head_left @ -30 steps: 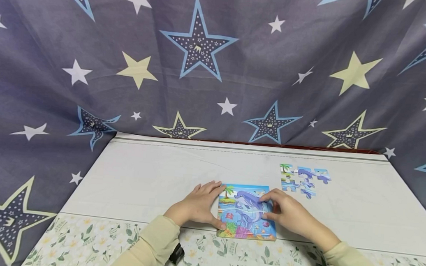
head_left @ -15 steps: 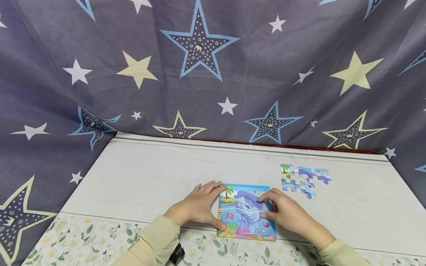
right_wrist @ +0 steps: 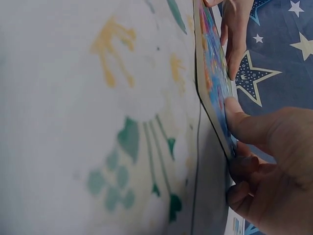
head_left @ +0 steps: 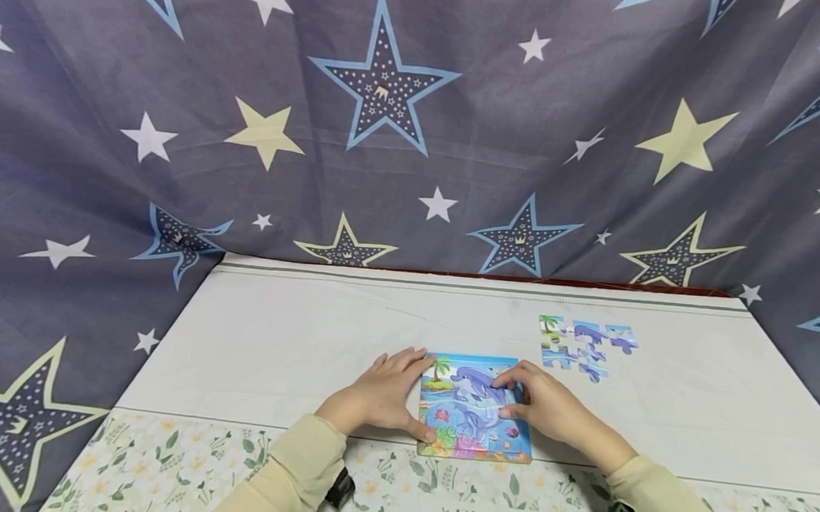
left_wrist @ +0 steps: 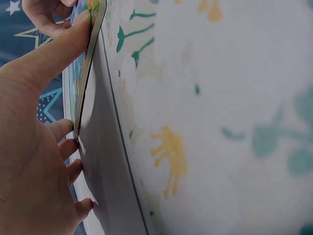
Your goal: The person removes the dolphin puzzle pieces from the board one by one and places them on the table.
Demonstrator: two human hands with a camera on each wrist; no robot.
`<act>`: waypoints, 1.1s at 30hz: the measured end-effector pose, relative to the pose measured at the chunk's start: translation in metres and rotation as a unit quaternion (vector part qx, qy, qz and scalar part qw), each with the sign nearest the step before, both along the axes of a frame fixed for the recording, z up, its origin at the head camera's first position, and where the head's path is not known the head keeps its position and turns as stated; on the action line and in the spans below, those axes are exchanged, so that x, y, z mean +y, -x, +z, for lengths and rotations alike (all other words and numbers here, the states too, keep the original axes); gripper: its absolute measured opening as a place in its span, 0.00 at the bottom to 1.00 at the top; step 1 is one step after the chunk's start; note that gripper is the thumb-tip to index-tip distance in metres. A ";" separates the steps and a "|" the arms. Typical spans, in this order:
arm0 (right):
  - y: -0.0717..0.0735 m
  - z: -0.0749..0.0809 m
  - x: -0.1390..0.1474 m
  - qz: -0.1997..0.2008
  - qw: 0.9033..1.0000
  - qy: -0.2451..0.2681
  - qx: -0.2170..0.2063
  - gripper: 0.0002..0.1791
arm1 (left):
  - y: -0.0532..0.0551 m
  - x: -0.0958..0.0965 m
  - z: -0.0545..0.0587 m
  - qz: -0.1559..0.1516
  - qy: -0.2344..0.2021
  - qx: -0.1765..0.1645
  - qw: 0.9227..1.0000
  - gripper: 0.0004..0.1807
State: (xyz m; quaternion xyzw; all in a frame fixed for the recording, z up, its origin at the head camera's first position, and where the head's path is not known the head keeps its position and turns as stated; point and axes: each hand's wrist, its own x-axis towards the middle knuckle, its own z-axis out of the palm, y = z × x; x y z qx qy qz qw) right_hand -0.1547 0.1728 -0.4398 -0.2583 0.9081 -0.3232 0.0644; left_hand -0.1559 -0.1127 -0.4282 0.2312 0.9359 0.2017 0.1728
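Note:
A square dolphin jigsaw puzzle (head_left: pixel 441 425) in a shallow tray lies near the table's front. My left hand (head_left: pixel 382 393) rests along its left side, with the thumb on the front left corner and the fingers stretched along the edge. From the right, my right hand (head_left: pixel 549 405) bends over the tray, index finger and thumb apart on the dolphin's body, as round a puzzle piece; its outline is mostly covered by the fingers. In the right wrist view, the right thumb (right_wrist: pixel 239 120) lies on the picture and the other fingers curl by the tray's edge.
Several loose puzzle pieces (head_left: pixel 589 349) lie grouped at the back right, showing a palm tree and dolphin parts. The table (head_left: pixel 304 336) has a white cover with a floral front strip (head_left: pixel 174 462). A star-patterned curtain (head_left: pixel 417 153) hangs behind and at both sides.
My right hand has slid slightly left across the puzzle, its fingertips now further in over the dolphin. The left hand and the loose pieces have stayed in place.

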 end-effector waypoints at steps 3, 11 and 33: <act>-0.001 0.000 -0.002 -0.009 1.000 0.001 -0.004 0.15 | -0.001 0.000 0.001 -0.002 -0.002 -0.001 1.000 0.65; -0.006 0.000 -0.005 -0.028 0.999 0.012 -0.016 0.15 | -0.002 -0.001 0.000 -0.002 -0.004 0.000 1.000 0.65; -0.009 0.004 -0.004 -0.028 0.999 0.019 -0.006 0.16 | 0.003 -0.001 -0.012 0.004 -0.004 -0.003 1.000 0.67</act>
